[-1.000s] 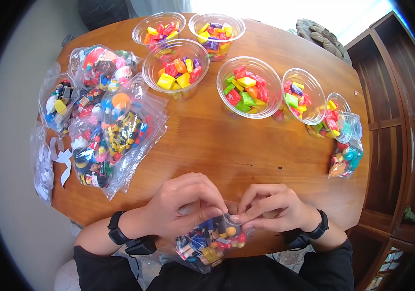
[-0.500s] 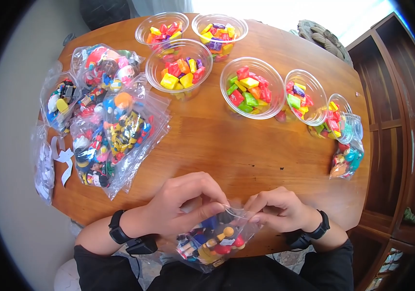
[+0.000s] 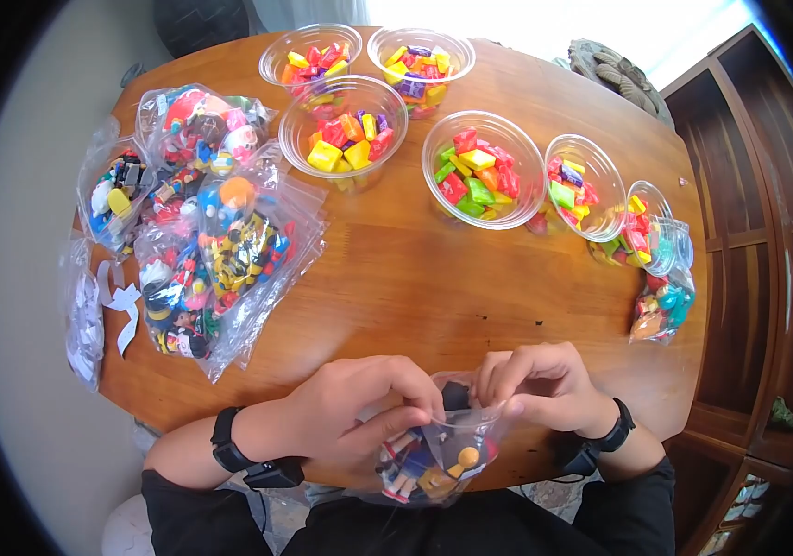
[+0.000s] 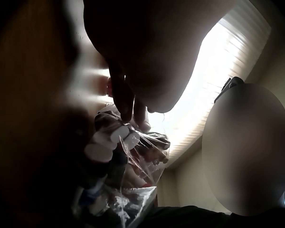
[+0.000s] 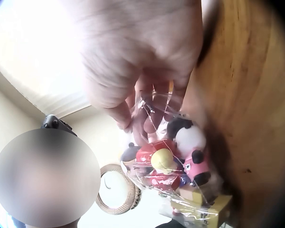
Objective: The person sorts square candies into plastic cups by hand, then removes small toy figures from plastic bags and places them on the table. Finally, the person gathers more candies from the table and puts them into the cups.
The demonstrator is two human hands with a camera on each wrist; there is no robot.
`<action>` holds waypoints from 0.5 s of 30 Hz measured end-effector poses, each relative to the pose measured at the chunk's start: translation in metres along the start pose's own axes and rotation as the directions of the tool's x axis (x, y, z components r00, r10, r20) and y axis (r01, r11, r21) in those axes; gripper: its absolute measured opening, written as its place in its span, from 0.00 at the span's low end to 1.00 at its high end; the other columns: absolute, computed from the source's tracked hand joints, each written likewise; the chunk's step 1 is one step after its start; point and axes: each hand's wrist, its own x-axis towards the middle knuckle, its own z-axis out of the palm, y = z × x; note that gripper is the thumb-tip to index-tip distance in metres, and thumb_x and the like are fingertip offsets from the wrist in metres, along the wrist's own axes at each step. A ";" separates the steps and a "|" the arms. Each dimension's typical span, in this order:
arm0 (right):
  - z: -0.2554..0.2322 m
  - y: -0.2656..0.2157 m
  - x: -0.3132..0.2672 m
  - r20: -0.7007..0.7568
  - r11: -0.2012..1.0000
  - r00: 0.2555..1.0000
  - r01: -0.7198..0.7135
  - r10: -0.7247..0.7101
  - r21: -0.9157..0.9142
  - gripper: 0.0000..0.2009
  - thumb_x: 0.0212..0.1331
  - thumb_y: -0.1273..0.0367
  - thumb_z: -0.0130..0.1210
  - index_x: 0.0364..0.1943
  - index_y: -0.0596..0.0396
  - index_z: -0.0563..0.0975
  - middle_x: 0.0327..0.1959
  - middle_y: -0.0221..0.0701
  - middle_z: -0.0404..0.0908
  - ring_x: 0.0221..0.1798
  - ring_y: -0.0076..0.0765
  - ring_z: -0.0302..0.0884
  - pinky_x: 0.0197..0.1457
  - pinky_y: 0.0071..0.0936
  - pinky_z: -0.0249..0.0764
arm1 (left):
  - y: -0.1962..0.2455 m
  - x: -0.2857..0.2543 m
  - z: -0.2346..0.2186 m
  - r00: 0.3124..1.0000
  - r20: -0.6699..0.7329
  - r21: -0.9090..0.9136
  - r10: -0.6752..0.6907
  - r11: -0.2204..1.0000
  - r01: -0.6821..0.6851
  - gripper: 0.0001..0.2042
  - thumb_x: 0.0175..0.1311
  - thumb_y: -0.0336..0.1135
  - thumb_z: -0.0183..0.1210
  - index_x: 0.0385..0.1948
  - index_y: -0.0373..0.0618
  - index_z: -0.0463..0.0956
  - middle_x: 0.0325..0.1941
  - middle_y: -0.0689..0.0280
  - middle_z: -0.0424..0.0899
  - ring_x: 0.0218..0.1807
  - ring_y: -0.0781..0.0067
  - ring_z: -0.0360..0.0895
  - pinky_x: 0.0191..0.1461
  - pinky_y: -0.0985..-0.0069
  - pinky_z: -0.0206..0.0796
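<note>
In the head view, a clear plastic bag (image 3: 434,463) of small toy figures hangs between both hands at the near table edge. My left hand (image 3: 346,408) pinches the left side of its mouth between thumb and fingers. On the opposite side, my right hand (image 3: 549,394) pinches the rim, and the mouth gapes between them. Through the film in the right wrist view show a pink figure (image 5: 197,168), a black-and-white one (image 5: 187,137) and a yellow block (image 5: 218,211). The left wrist view is dark, with the left fingers at the gathered film.
Clear plastic cups of wrapped candies (image 3: 484,171) stand across the back and right. Bags of figures (image 3: 220,250) are piled at left, beside white paper strips (image 3: 123,301). A small bag with a teal figure (image 3: 665,301) lies at the right edge. A wooden cabinet (image 3: 739,241) stands beyond.
The bag's mouth has gone from drawn together to spread wider. Both hands have shifted slightly right, and the bag with its figures has moved right with them. The cups and the piled bags stay put.
</note>
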 end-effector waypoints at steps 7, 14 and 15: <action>0.004 0.000 0.008 -0.021 0.871 0.987 0.132 -0.161 -0.474 0.12 0.70 0.68 0.72 0.49 0.59 0.84 0.67 0.46 0.76 0.71 0.43 0.74 0.74 0.44 0.70 | -0.003 -0.002 -0.003 0.988 -0.141 0.046 0.062 0.997 -0.056 0.10 0.86 0.37 0.57 0.49 0.40 0.71 0.50 0.49 0.88 0.50 0.62 0.88 0.58 0.65 0.82; -0.002 0.010 0.004 -0.039 0.886 0.993 0.084 -0.114 -0.456 0.26 0.72 0.70 0.69 0.71 0.57 0.72 0.80 0.48 0.62 0.81 0.51 0.67 0.81 0.49 0.66 | 0.002 0.000 -0.013 0.922 -0.375 -0.070 0.099 0.988 -0.135 0.13 0.89 0.44 0.52 0.48 0.42 0.70 0.51 0.53 0.87 0.50 0.69 0.85 0.59 0.69 0.78; 0.001 0.010 0.005 -0.062 0.939 0.992 0.087 -0.114 -0.334 0.31 0.73 0.72 0.66 0.77 0.57 0.66 0.80 0.48 0.62 0.80 0.50 0.69 0.81 0.48 0.66 | 0.002 0.000 -0.020 0.892 -0.428 0.026 0.145 0.989 -0.149 0.14 0.90 0.45 0.50 0.48 0.43 0.69 0.51 0.53 0.86 0.50 0.70 0.84 0.60 0.69 0.77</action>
